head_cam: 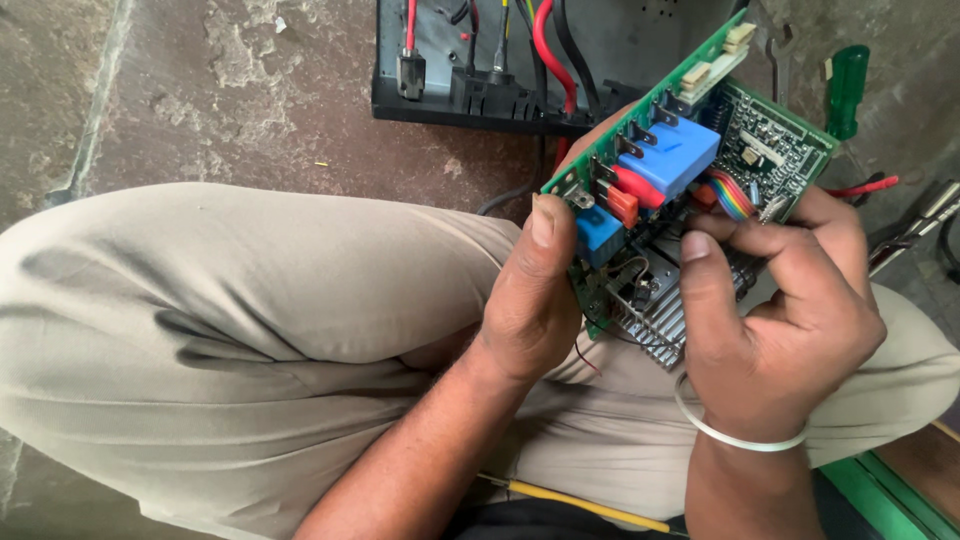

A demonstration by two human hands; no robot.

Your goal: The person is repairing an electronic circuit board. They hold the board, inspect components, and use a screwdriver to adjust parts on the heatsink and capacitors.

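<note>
Both forearms rise from the bottom edge, bare, over the person's bent knees in beige trousers. The left hand (pixel 530 300) shows its back, fingers curled in a clamping grip, thumb pressed flat and pointing up. The right hand (pixel 780 320), a thin white band at its wrist, curls its fingers inward, thumb extended leftward.

**Clearance around the fingers**

The left hand (pixel 530 300) clamps the near edge of the board (pixel 690 150); its thumb lies against the blue block (pixel 598 232). The right hand (pixel 775 320) closes in from the other side. Between the two sets of fingers, relay (pixel 668 160), ribbon cable (pixel 732 195) and heatsink (pixel 660 320) fill the gap. Beyond the fingertips, the black chassis (pixel 500 70) with its wires blocks passage. Right of the right fingers stand a green screwdriver (pixel 846 90) and pliers (pixel 915 225). Left of the left fingers, open floor (pixel 200 90) lies above the knee (pixel 250 300).
</note>
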